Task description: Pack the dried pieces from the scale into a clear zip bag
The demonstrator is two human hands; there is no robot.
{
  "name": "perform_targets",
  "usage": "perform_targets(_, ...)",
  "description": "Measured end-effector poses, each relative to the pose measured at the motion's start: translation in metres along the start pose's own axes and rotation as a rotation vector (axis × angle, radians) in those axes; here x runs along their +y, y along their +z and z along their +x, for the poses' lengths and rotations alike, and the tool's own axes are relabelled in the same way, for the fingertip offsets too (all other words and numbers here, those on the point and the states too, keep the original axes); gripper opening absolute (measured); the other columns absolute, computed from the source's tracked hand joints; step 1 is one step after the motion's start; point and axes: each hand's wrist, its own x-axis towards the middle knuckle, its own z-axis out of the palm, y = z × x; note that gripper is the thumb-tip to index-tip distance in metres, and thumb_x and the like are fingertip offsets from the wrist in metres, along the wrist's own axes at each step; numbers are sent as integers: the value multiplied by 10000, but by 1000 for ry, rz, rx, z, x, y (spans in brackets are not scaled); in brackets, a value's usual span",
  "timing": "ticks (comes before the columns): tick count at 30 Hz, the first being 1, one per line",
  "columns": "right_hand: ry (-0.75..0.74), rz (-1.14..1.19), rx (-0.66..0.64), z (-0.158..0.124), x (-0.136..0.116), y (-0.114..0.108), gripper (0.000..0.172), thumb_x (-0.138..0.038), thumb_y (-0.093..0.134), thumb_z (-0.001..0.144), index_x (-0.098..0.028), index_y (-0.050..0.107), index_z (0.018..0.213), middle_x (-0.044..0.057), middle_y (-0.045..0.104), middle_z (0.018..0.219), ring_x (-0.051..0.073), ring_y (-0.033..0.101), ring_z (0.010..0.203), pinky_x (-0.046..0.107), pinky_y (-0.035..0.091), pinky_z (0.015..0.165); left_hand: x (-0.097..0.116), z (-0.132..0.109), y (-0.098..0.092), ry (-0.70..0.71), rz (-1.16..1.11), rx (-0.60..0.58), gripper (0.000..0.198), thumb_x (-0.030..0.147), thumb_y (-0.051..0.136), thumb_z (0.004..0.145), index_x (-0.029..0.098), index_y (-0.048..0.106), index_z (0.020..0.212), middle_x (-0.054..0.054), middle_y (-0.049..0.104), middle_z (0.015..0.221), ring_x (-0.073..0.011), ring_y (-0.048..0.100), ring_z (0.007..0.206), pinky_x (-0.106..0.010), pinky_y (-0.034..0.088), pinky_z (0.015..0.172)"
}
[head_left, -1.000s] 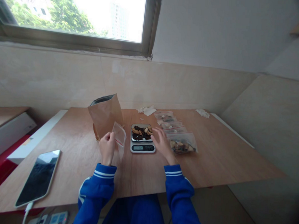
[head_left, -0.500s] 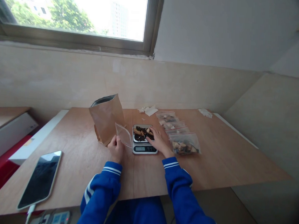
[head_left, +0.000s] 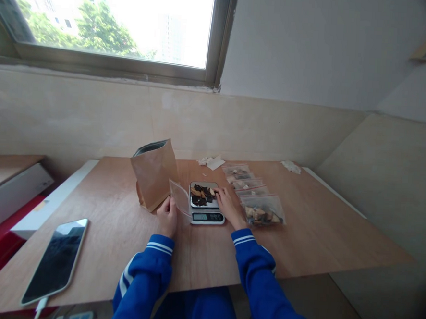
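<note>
A small digital scale point(head_left: 206, 216) sits mid-table with dark and tan dried pieces point(head_left: 202, 194) piled on its pan. My left hand point(head_left: 167, 216) grips an empty clear zip bag point(head_left: 180, 197) held upright just left of the scale. My right hand point(head_left: 227, 206) rests at the pan's right edge, fingers curled onto the pieces. A brown paper bag point(head_left: 155, 173) stands open behind my left hand.
Several filled clear zip bags point(head_left: 262, 211) lie in a row right of the scale. A phone point(head_left: 56, 260) on a cable lies at the near left. Paper scraps point(head_left: 211, 161) sit by the wall. The wooden table point(head_left: 320, 233) ends near right.
My left hand brought the empty bag down and right, close beside the scale. My right hand moved from the filled bags onto the pieces on the pan.
</note>
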Motion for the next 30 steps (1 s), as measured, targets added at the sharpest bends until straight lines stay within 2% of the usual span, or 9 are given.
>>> perform_targets(4,46,-3,60,5,-23,-17,303,-203,361,951,-158,590,1144,152,592,1119,240,576,1046,404,450,936,-1,0,0,5,10,-8,364,348,496,869,187,406,555,51,365,541,-101,340,545,-232,307,544)
perform_targets(8,26,331,189,16,-70,-28,275,-268,388,955,-187,591,1123,124,619,1114,220,583,1032,380,469,910,1,-1,1,10,11,-30,365,352,494,871,185,420,555,44,400,542,-104,360,551,-231,308,540)
perform_targets(10,37,546,102,21,-96,-26,275,-305,402,954,-201,590,1126,87,645,1039,191,614,917,337,502,819,3,-1,1,12,1,-39,372,365,490,872,188,411,555,45,387,531,-104,356,544,-230,299,529)
perform_targets(12,76,684,-94,25,-119,-21,270,-313,422,946,-205,588,1129,47,656,914,158,613,761,297,510,711,4,-1,1,15,-8,-48,375,380,485,873,189,412,558,47,377,523,-105,352,536,-231,296,525)
perform_targets(15,132,678,-238,29,-140,-12,206,-238,471,911,-190,606,1059,39,654,908,148,609,777,300,503,748,4,-1,1,19,-14,-48,379,390,472,880,190,417,563,48,383,521,-104,352,529,-233,302,530)
perform_targets(18,139,523,-178,31,-148,-4,188,-161,554,837,-178,610,1016,65,627,1038,178,592,991,347,455,918,2,-1,1,14,-23,-50,382,397,459,894,189,425,575,49,392,527,-103,356,527,-233,307,533)
perform_targets(20,136,452,-163,31,-151,0,237,-149,597,803,-174,596,1039,74,601,1069,188,574,1048,357,433,961,0,-1,1,7,-31,-54,375,408,452,900,186,452,599,47,412,538,-105,371,532,-234,319,539)
perform_targets(26,64,407,-127,29,-160,2,262,-194,609,825,-173,559,1082,88,544,1101,197,578,1031,376,450,965,-5,-1,3,-8,-47,-47,355,421,455,904,179,504,648,30,474,571,-117,425,562,-243,352,564)
perform_targets(30,-63,415,46,30,-149,-8,162,-240,504,907,-196,589,1038,77,571,1066,190,585,1005,358,466,950,-4,-1,3,-19,-28,-11,372,415,446,906,193,447,608,41,424,547,-111,398,544,-239,338,545)
